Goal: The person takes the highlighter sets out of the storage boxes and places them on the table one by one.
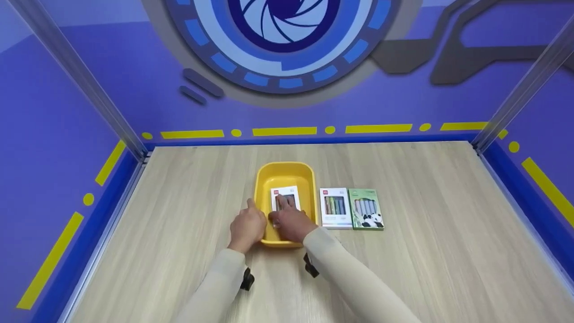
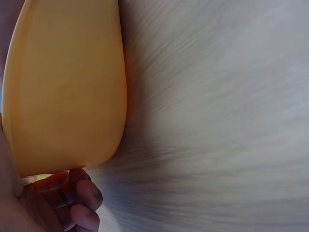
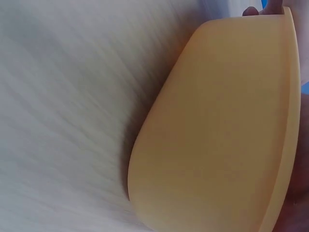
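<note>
White marker box (image 1: 285, 198), coloured pens showing through window, lying flat inside yellow tub (image 1: 264, 179). Right hand (image 1: 290, 223) pressing on box, fingers fairly straight. Left hand (image 1: 247, 226) gripping tub's near-left rim, fingers curled under edge (image 2: 79, 198). Just right of tub on tabletop (image 1: 426, 188): second white marker box (image 1: 335, 207), touching green panda box (image 1: 367, 209).

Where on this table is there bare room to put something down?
The wooden table lies bare left of the yellow tub, right of the green panda box, and behind the tub toward the back wall. It is crowded mid-table: both the left hand and right hand at the tub, with the white marker box beside it.
</note>
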Tool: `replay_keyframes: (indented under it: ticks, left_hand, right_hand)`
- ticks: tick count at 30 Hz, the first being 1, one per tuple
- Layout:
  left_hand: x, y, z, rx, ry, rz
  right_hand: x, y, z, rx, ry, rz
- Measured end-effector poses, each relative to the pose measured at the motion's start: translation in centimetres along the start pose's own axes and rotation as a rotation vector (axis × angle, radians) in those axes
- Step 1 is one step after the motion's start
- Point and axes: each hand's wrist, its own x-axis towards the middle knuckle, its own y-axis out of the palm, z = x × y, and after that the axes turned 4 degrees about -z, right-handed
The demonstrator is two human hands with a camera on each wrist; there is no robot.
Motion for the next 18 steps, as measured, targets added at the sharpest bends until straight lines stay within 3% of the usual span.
replay_keyframes:
  ticks: [9,18]
  left_hand:
    - [0.05,0.04,-0.04,0.013,-0.019,0.027]
    - [0.1,0.13,-0.03,0.021,-0.018,0.021]
  right_hand:
    - [0.04,0.13,-0.1,-0.024,-0.029,-0.042]
    - [-0.02,0.12,-0.27,-0.017,-0.014,-0.028]
